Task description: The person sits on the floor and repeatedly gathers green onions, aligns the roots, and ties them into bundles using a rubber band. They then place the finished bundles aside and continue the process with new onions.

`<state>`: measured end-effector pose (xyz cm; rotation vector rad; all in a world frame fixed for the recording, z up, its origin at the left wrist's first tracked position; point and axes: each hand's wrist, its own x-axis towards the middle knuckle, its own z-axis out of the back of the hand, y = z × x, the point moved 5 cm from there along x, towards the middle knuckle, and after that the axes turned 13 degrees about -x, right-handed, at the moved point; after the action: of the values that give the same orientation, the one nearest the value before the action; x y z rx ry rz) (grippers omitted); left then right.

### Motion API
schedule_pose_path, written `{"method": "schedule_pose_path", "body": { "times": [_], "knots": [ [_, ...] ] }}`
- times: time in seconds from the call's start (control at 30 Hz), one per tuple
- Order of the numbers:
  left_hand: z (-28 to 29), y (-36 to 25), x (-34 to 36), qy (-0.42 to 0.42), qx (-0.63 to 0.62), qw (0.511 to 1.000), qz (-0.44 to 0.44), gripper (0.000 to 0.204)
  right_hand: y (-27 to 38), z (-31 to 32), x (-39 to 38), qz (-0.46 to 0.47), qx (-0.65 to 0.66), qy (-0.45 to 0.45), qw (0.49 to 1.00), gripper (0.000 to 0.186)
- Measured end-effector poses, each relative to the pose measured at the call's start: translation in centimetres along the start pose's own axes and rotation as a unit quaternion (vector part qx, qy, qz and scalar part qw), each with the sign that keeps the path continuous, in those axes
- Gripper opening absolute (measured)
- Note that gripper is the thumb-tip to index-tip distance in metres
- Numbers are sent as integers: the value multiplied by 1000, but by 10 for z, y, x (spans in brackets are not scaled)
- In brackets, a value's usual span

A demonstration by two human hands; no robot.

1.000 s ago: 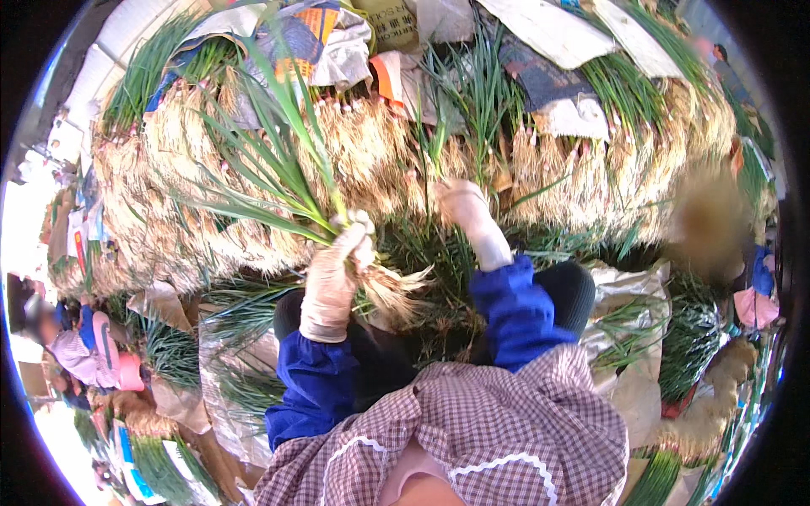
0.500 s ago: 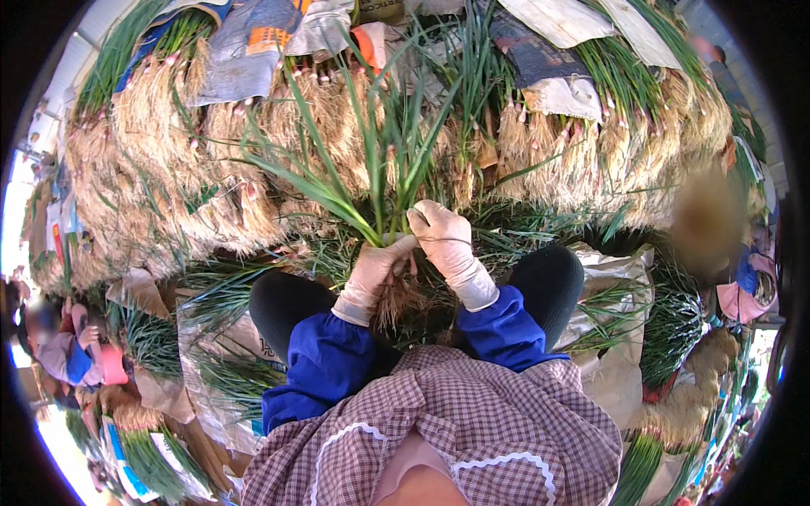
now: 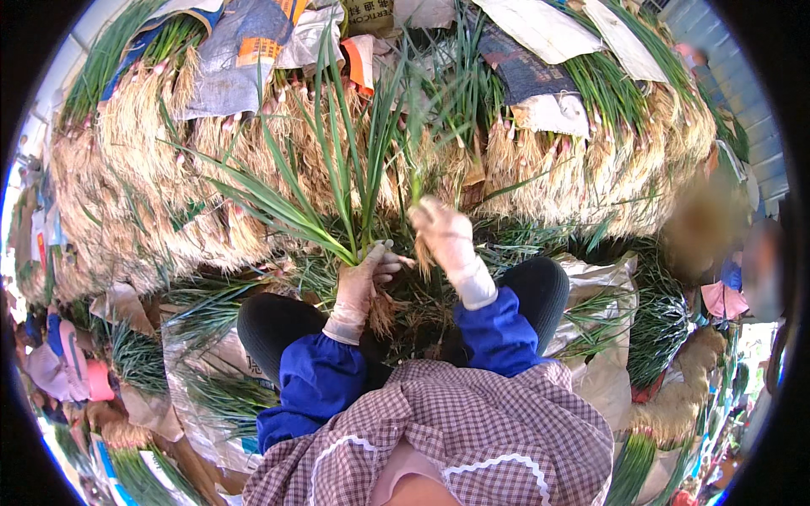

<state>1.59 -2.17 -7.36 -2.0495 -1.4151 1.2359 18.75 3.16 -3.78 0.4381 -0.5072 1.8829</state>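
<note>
Stack [image 3: 591, 181] of rooted green plants: largest item; pale roots hang down its near face, leaves lie along its top. Loose greens [image 3: 409, 295]: tangled on the ground at the near foot of the stack. Silvery sheet [image 3: 603, 274]: near side of the stack, toward its right end, a few green stalks on it. Leafy bunch [image 3: 323, 239]: before the stack's middle, leaves fanned toward it, roots pointing away. Left hand [image 3: 361, 278]: gloved, wrapped round the bunch's lower stems. Right hand [image 3: 443, 232]: gloved, closer to the stack, fingers pinched round a slim stalk [image 3: 416, 185], top blurred, roots dangling below
</note>
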Motion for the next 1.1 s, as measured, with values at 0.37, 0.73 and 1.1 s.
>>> {"method": "schedule_pose_path", "body": {
  "times": [0.37,0.73,1.1],
  "knots": [
    [-16,6,-1,97,-99,989,54,38,-125,-56,94,-244,-96,205,943,24],
    [-5,35,8,75,-98,991,44,22,-11,63,-46,-424,679,-1,600,11],
    [-5,31,-5,82,-64,991,86,30,21,19,-88,-377,658,212,617,18]
  ]
}}
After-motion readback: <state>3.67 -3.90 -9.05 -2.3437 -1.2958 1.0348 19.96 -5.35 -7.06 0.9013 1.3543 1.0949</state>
